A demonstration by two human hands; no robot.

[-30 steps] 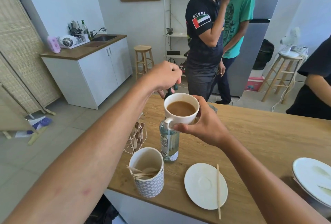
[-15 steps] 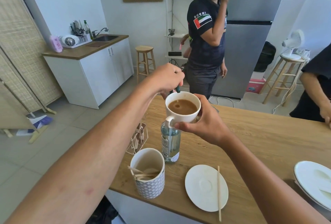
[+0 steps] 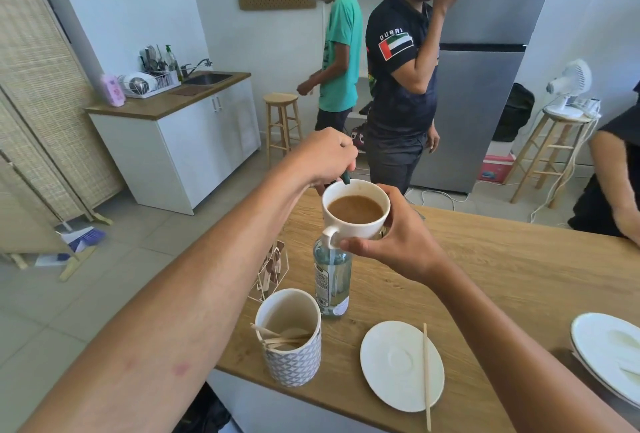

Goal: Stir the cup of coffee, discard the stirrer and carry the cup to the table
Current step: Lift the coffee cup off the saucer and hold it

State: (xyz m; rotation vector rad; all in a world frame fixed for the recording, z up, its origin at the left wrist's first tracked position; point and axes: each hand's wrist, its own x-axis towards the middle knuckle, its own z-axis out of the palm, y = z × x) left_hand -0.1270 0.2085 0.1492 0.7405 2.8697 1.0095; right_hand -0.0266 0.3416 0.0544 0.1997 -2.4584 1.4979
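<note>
A white cup of coffee (image 3: pixel 355 212) is held up above the wooden counter (image 3: pixel 485 276) by my right hand (image 3: pixel 394 242), fingers wrapped round its side near the handle. My left hand (image 3: pixel 323 159) is closed just behind the cup's far rim, pinching a dark green stirrer (image 3: pixel 345 179). Only the stirrer's short lower end shows, at the rim; the rest is hidden in my fingers.
Below the cup stand a clear bottle (image 3: pixel 332 283) and a patterned holder (image 3: pixel 291 342) with wooden sticks. A white saucer (image 3: pixel 391 363) carries a wooden stick (image 3: pixel 426 373). Stacked plates (image 3: pixel 606 349) lie at right. Two people (image 3: pixel 398 86) stand beyond the counter, another person's arm (image 3: pixel 613 169) at right.
My view has tilted up a little. The person in the green shirt has stepped out to the left of the other. Cup and both hands hold nearly the same pose.
</note>
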